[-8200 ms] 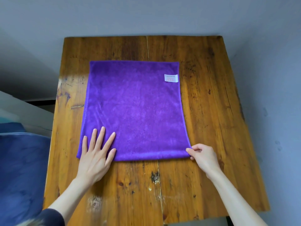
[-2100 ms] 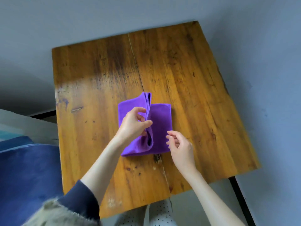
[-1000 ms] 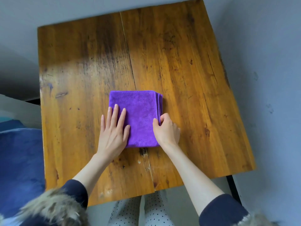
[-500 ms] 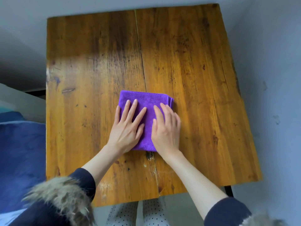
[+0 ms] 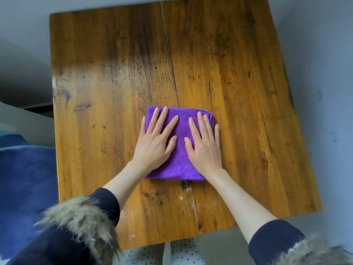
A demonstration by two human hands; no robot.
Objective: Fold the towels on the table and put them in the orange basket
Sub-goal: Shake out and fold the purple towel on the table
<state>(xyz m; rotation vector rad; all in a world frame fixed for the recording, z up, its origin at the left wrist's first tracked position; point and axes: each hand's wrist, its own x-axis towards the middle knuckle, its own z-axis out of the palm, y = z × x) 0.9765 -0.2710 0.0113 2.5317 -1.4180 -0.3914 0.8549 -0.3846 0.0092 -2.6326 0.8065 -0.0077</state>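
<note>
A purple towel (image 5: 180, 150), folded into a small thick square, lies near the middle of the wooden table (image 5: 238, 83), toward its front edge. My left hand (image 5: 155, 143) presses flat on the towel's left half, fingers straight and spread. My right hand (image 5: 205, 145) lies flat on the right half in the same way, its little finger reaching past the towel's right edge. Both palms cover much of the cloth. No orange basket is in view.
Bare wood surrounds the towel on all sides. A crack runs down the tabletop's middle. A blue padded surface (image 5: 26, 188) sits to the left of the table, below its level. Grey floor shows to the right and beyond the far edge.
The spread towel has been folded down to a small square. In the last half second both hands slid a little further apart across it, staying flat.
</note>
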